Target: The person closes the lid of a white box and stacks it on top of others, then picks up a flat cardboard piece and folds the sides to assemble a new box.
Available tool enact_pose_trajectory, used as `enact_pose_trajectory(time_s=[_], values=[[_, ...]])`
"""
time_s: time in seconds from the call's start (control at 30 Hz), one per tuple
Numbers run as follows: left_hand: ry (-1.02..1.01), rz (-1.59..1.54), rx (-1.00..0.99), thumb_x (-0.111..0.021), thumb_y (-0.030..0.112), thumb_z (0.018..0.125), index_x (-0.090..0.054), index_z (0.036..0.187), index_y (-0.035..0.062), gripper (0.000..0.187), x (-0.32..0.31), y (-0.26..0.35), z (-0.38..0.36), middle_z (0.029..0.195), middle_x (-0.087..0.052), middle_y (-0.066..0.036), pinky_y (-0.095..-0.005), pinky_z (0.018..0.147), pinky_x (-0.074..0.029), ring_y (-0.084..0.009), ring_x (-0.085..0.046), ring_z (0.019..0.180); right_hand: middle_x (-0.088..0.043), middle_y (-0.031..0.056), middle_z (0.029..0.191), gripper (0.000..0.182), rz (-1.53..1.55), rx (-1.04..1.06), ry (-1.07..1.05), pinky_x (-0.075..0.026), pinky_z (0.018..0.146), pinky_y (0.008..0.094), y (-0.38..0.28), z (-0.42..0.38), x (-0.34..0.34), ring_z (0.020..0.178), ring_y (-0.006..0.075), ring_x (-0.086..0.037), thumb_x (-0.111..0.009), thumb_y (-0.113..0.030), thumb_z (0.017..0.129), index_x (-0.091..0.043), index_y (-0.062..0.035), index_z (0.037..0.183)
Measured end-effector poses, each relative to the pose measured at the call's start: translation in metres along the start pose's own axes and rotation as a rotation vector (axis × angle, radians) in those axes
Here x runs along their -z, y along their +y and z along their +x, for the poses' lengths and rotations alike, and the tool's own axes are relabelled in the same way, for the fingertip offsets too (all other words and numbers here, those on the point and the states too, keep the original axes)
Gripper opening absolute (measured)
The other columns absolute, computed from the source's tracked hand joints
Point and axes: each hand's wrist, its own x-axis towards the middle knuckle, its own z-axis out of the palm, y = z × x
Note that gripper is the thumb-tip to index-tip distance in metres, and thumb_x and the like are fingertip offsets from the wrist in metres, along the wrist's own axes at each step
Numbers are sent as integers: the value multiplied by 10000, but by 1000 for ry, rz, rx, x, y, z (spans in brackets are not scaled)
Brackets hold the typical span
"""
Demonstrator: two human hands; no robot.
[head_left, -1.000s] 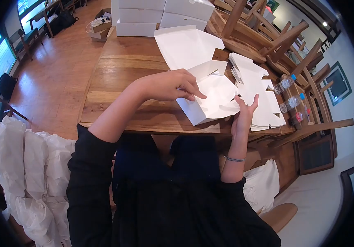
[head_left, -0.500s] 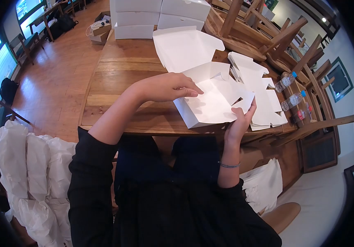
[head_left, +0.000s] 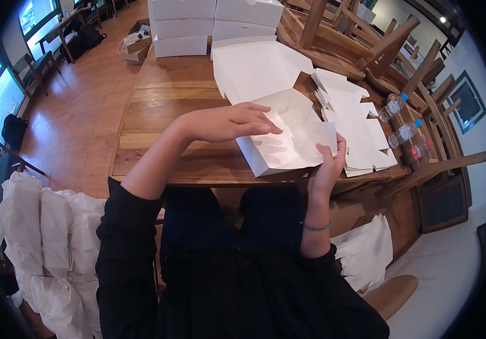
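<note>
A white cardboard box with its lid flap folded back lies at the front edge of the wooden table. My left hand is over the box's left side, fingers spread and reaching into it, holding nothing. At the box's right end, my right hand grips the wall, thumb inside and fingers outside. That right wall stands upright. To the right of the box lies a stack of flat white cardboard blanks.
Stacked white boxes stand at the back. Plastic bottles and upturned wooden chairs are on the right. White wrapped bundles sit at lower left. A carton stands on the floor.
The box's right end flap has been raised and folded closer against the side, closing the gap seen there before. My right hand has shifted slightly left with it.
</note>
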Motion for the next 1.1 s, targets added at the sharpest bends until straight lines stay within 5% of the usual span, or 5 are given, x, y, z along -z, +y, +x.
enact_pose_trajectory(time_s=[0.37, 0.57, 0.7, 0.83, 1.1], values=[[-28, 47, -59, -556, 178, 1064, -606, 1482, 185, 421, -3, -5, -1, 1555, -551, -5, -470, 1292, -206, -317, -257, 1570, -673, 73, 1079, 173, -19, -65, -26, -474, 951, 280, -14, 3, 1, 988, 132, -621, -659, -43, 939, -613, -6, 1102], [61, 60, -14, -535, 5, 1012, -647, 1421, 207, 470, 8, 8, -10, 1427, -604, -46, -495, 1203, -339, -299, -421, 1447, -708, 75, 1109, 264, -71, -213, -201, -480, 957, 277, -22, 2, 10, 1041, 107, -635, -652, -70, 974, -647, 33, 1216], [239, 352, 135, -592, -22, 917, -713, 1287, 185, 441, 6, -8, -16, 1249, -630, -65, -567, 1044, -357, -253, -513, 1287, -679, 124, 1299, 455, -155, -118, -287, -464, 1046, 305, -1, -15, -8, 1191, 163, -630, -600, -49, 987, -558, 72, 1424], [527, 1001, 212, -603, -36, 871, -762, 1139, 194, 387, -19, 34, -18, 1095, -637, -33, -421, 914, -400, -259, -574, 1082, -657, 182, 1389, 526, -225, 47, -308, -455, 1066, 327, 9, -22, -18, 1240, 211, -633, -512, -38, 977, -503, 62, 1493], [-94, 431, 268, -589, 36, 928, -756, 1023, 87, 199, -6, 13, 39, 925, -718, -74, -402, 849, -521, -261, -693, 933, -701, 287, 1186, 631, -456, 166, -329, -537, 830, 403, 0, -26, -10, 898, 301, -730, -452, -9, 885, -522, -20, 1512]])
